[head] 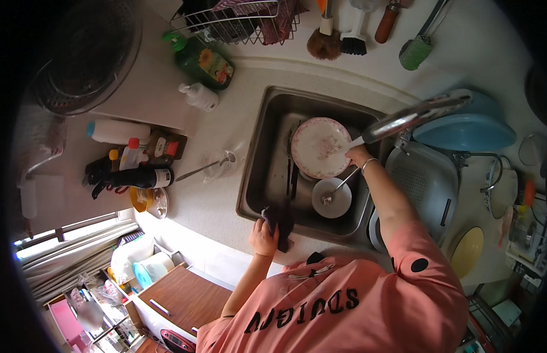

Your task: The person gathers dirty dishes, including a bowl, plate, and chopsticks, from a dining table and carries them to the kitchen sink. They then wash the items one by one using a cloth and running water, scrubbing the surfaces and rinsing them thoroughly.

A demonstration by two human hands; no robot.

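Note:
My left hand (262,238) grips a dark cloth (282,225) over the front rim of the stainless steel sink (273,128). My right hand (359,156) is closed at the right rim of a white plate (319,145) with a pink floral border. Just above that hand is the end of the chrome faucet (401,121), with a whitish stream or nozzle at its tip. In the sink a small white bowl (339,207) holds a metal spoon (328,198), its handle reaching up beside my right wrist. Dark chopsticks (294,181) lie left of the bowl.
Left on the counter are a ladle (205,170), a white pump bottle (198,96) and a green detergent bottle (205,61). Right of the sink stand a grey draining basket (421,176) and blue basins (465,132). Brushes (353,37) hang on the wall.

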